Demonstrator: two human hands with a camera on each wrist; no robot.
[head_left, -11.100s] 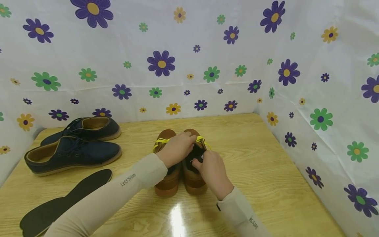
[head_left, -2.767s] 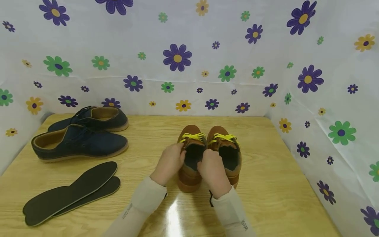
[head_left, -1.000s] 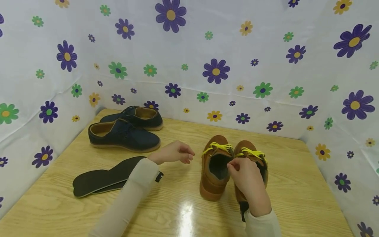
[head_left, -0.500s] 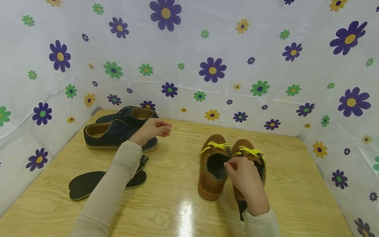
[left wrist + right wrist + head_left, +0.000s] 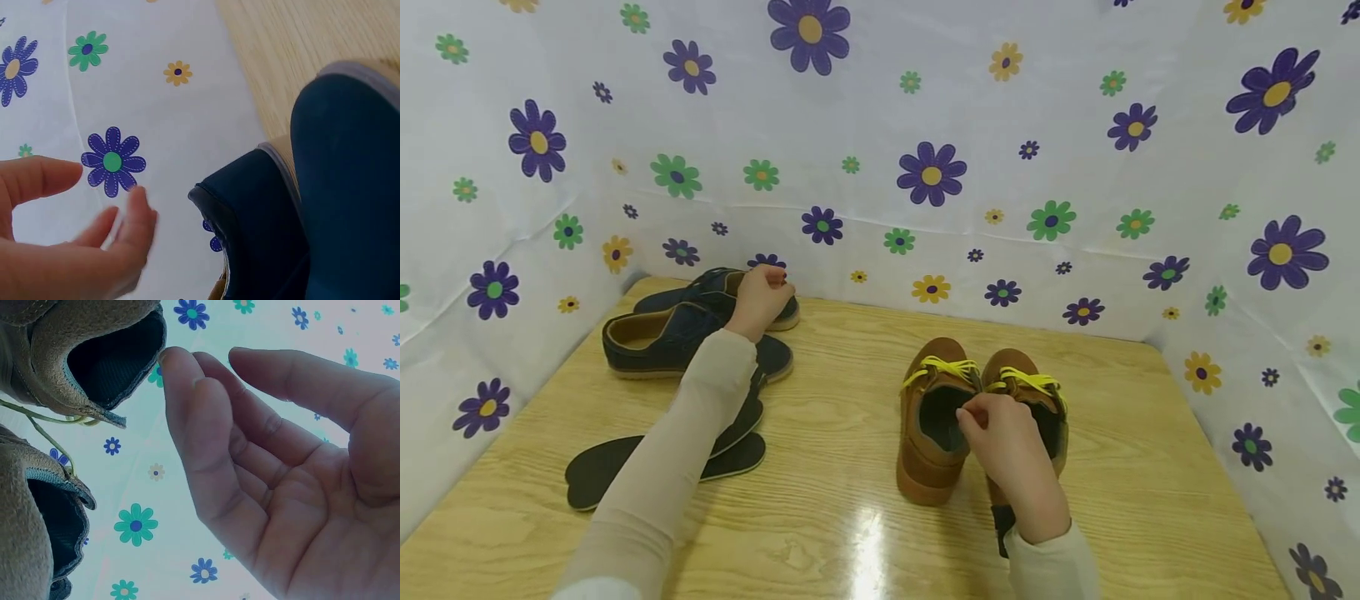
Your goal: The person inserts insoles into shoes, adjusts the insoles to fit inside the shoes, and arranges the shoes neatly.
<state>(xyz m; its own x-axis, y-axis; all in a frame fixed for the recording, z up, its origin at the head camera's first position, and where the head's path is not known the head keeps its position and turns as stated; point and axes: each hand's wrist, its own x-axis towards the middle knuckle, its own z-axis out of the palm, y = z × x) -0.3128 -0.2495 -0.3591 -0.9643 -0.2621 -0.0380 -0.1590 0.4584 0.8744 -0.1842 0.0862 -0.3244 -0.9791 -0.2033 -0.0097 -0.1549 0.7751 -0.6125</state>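
Observation:
At the back left in the head view, my left hand (image 5: 760, 302) hovers by the heel of the far navy shoe (image 5: 787, 316). The left wrist view shows its thumb and fingers apart, nothing between them, beside that shoe's collar. The near navy shoe (image 5: 643, 364), toe pointing right, is partly covered by my arm. On the right, two brown shoes with yellow laces stand side by side: a left one (image 5: 931, 477) and a right one (image 5: 1009, 364). My right hand (image 5: 1011, 458) hangs over the right shoe, fingers loosely curled and holding nothing, as the right wrist view (image 5: 275, 469) confirms.
Two black insoles, an upper one (image 5: 597, 471) overlapping a lower one (image 5: 741, 455), lie on the wooden table (image 5: 820, 533) under my left forearm. White flowered cloth (image 5: 865, 108) walls off the back and both sides.
My left hand has left the brown shoes and travelled left and away to the navy pair. My right hand now stays near the right brown shoe. Earlier both hands were at the brown shoes.

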